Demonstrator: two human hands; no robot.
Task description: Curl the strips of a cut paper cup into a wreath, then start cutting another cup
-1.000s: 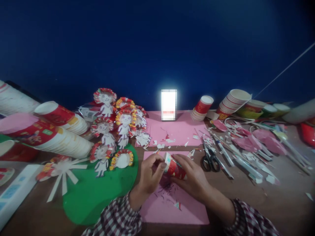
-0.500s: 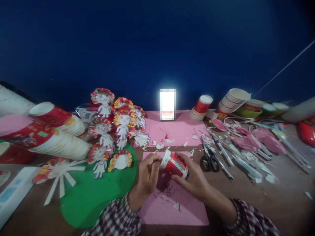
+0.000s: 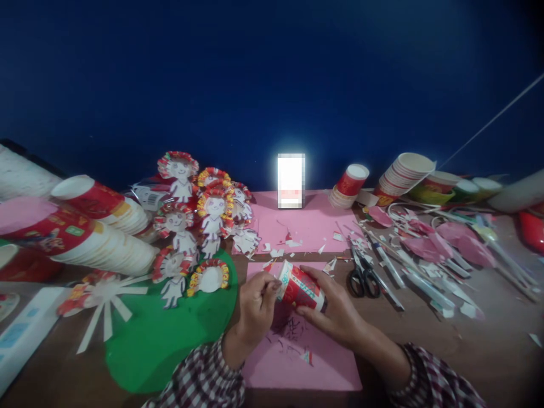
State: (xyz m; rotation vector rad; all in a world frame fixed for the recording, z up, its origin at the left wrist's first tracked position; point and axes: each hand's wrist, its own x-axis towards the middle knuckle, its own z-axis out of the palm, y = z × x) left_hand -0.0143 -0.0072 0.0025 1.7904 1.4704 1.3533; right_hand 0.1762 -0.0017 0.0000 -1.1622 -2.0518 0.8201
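A red and white paper cup [image 3: 300, 289] lies tilted in my right hand [image 3: 335, 311], whose thumb and fingers wrap its side and base. Its open end points left, toward my left hand [image 3: 257, 300]. There the fingers are curled, with thumb and forefinger pinched at the cup's rim; what lies between the fingertips is mostly hidden. Below the hands is a pink sheet [image 3: 310, 368] scattered with thin dark scraps and a small paper piece.
Black-handled scissors [image 3: 363, 280] lie right of the cup, beside pens and paper scraps. Cut-paper dolls [image 3: 174, 292] stand by a green mat [image 3: 161, 351] on the left. Stacked paper cups [image 3: 106, 249] lean far left, with more cups [image 3: 403, 173] at the back right. A bright screen [image 3: 291, 180] stands at the back.
My left fingers have shifted slightly down and left at the cup's rim. The cup has turned a little in my right hand, which otherwise stays in place.
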